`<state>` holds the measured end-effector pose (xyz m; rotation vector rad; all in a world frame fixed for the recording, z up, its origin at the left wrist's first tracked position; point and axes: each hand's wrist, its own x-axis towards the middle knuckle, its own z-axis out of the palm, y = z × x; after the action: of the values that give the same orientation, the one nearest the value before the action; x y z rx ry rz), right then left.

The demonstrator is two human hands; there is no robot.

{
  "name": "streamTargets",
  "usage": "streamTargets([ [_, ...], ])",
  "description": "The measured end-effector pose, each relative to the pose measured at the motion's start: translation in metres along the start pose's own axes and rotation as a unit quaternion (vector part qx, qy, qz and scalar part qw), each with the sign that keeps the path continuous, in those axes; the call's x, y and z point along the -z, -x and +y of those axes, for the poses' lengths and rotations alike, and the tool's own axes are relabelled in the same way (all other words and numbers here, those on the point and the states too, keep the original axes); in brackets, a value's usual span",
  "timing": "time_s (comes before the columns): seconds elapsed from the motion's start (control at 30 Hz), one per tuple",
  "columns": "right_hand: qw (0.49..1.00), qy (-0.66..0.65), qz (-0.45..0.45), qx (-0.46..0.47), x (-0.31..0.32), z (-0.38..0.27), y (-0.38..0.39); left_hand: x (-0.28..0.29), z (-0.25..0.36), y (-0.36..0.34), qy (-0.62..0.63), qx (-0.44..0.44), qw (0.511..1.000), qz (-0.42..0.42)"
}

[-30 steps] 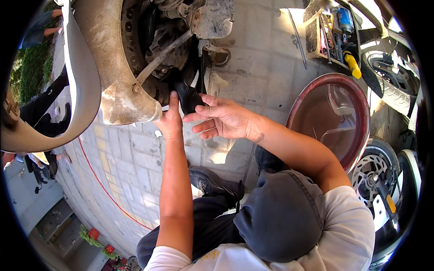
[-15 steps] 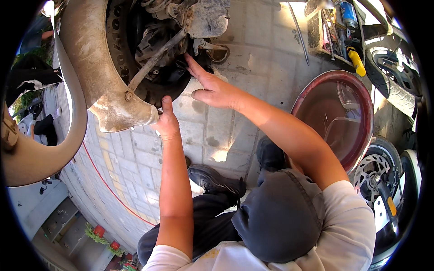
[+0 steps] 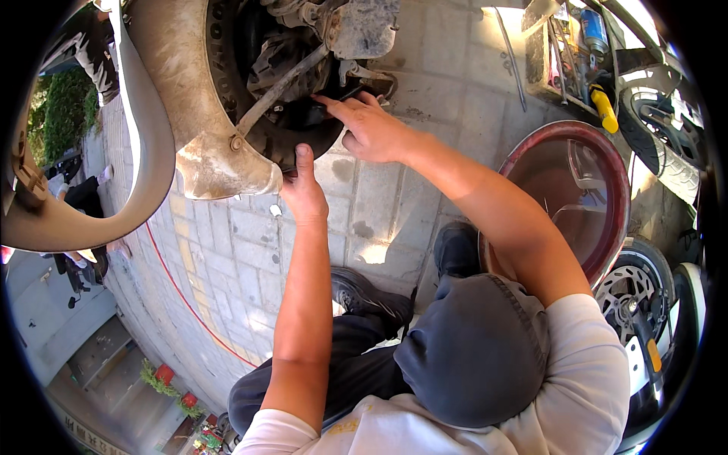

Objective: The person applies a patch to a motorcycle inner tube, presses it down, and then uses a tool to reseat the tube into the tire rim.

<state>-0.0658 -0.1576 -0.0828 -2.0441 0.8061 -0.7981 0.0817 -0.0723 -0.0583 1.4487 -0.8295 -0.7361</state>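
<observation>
A dirty, dusty mudguard (image 3: 171,83) curves beside a black tyre (image 3: 220,72) at the top left. A metal rod (image 3: 284,87) is bolted across them. My left hand (image 3: 306,189) is at the tyre's lower edge, thumb raised against the rubber and fingers hidden behind it. It appears closed on the tyre. My right hand (image 3: 375,130) reaches to the right side of the wheel. Its index finger stretches onto the dark rubber near the hub, and its other fingers spread over the tyre's edge.
A reddish round basin (image 3: 512,163) of water stands to the right. Beyond it is a tool box (image 3: 537,64) with a blue can (image 3: 593,32) and a yellow-handled tool (image 3: 603,110). A long metal bar (image 3: 512,57) lies on the paving. A wheel with a brake disc (image 3: 626,292) is at far right.
The view has shifted, so the wheel and mudguard sit further right and higher. My right hand's fingers have spread, with some now over the tyre's outer edge. My left hand keeps its place on the tyre.
</observation>
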Motion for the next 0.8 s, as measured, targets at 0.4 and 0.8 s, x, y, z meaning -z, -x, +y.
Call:
streamTargets([
  [0.4,0.965,0.171,-0.197,-0.029,0.017,-0.031,-0.034,0.006,0.009,0.003,-0.019,0.029,0.999,0.005],
  [0.8,0.977,-0.153,-0.077,-0.128,0.013,-0.018,-0.02,0.005,0.009,-0.002,-0.05,0.029,0.998,-0.024],
])
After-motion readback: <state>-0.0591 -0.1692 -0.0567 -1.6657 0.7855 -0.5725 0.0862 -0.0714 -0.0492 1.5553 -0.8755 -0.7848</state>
